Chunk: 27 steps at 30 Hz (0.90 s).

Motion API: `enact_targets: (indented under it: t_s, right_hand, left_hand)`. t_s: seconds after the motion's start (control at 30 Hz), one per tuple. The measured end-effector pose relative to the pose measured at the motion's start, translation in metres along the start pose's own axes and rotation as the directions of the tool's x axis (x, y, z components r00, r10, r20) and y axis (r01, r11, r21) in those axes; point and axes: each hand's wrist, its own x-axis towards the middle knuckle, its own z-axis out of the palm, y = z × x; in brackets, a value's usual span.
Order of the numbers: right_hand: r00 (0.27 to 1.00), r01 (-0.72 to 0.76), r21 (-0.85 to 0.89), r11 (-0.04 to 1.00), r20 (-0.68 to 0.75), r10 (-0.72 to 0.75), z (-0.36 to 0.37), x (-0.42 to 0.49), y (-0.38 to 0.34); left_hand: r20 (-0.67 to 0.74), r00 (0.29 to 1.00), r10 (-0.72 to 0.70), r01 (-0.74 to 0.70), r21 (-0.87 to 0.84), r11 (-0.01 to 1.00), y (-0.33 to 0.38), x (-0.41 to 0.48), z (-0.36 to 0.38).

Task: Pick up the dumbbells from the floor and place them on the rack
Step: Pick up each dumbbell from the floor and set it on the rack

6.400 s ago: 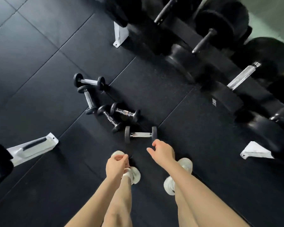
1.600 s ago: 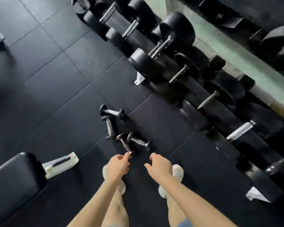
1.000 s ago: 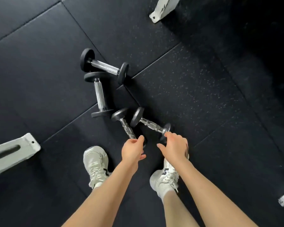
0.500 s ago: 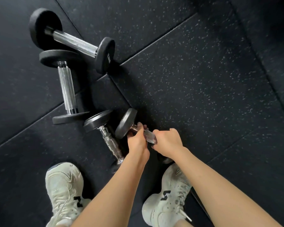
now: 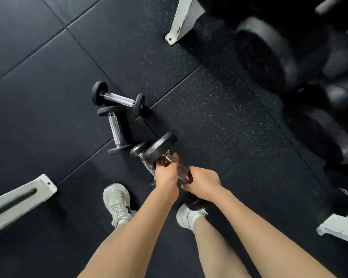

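Both hands are on one dumbbell (image 5: 160, 147). The left hand (image 5: 166, 174) is wrapped round the chrome handle near the upper plate, fingers closed tight on the bar. The right hand (image 5: 202, 182) is clenched on the lower end of that handle, just beside the left, and the far plate pokes out dark beneath the wrist. The dumbbell sits tilted, upper plate up and away, apparently clear of the floor (image 5: 209, 117).

Right behind it a second small dumbbell (image 5: 139, 150) lies on the floor, mostly hidden by the held one. Just beyond, a third dumbbell (image 5: 116, 130) lies lengthwise, and a fourth (image 5: 118, 99) lies across its far end, plate close against plate.

Two pale sneakers stand below: the left sneaker (image 5: 117, 201) flat on the mat, the right sneaker (image 5: 186, 216) under the lifted weight.

The floor is black speckled rubber tile with visible seams. Upper right, the rack (image 5: 181, 23) plants a white foot on it, with big black dumbbells (image 5: 269, 57) blurred on it. Lower left, a white bench foot (image 5: 20, 201) juts in.
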Motion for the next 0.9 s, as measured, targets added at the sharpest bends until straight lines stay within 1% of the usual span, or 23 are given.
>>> enact_targets:
  t_s: [0.13,0.27,0.37,0.47,0.57,0.67,0.8,0.9]
  right_hand:
    - [0.998,-0.016,0.061,0.998,-0.063,0.020,-0.061,-0.112,-0.036]
    - [0.986,-0.073,0.148,0.986,-0.139,0.094,-0.115,-0.209,-0.072]
    - [0.966,-0.091,0.254,0.963,-0.213,0.148,-0.148,-0.274,-0.096]
    - [0.940,-0.067,0.372,0.926,-0.287,0.184,-0.176,-0.322,-0.112]
    - [0.900,-0.026,0.482,0.876,-0.369,0.230,-0.202,-0.352,-0.118]
    - [0.858,0.022,0.597,0.802,-0.424,0.292,-0.234,-0.368,-0.114]
    - [0.800,0.119,0.702,0.702,-0.486,0.351,-0.281,-0.377,-0.092]
    - [0.760,0.189,0.760,0.622,-0.514,0.397,-0.316,-0.373,-0.064]
  left_hand:
    - [0.113,0.993,0.030,-0.038,0.068,0.997,0.049,-0.117,-0.018]
    - [0.252,0.961,0.115,-0.159,0.160,0.974,0.102,-0.222,-0.032]
    - [0.366,0.914,0.173,-0.284,0.277,0.918,0.140,-0.291,-0.038]
    - [0.460,0.859,0.223,-0.409,0.356,0.840,0.173,-0.346,-0.036]
    - [0.551,0.792,0.263,-0.526,0.398,0.751,0.198,-0.389,-0.021]
    - [0.635,0.717,0.286,-0.626,0.408,0.664,0.219,-0.421,0.010]
    - [0.709,0.632,0.312,-0.732,0.415,0.540,0.239,-0.455,0.068]
    - [0.737,0.593,0.326,-0.776,0.414,0.475,0.247,-0.473,0.120]
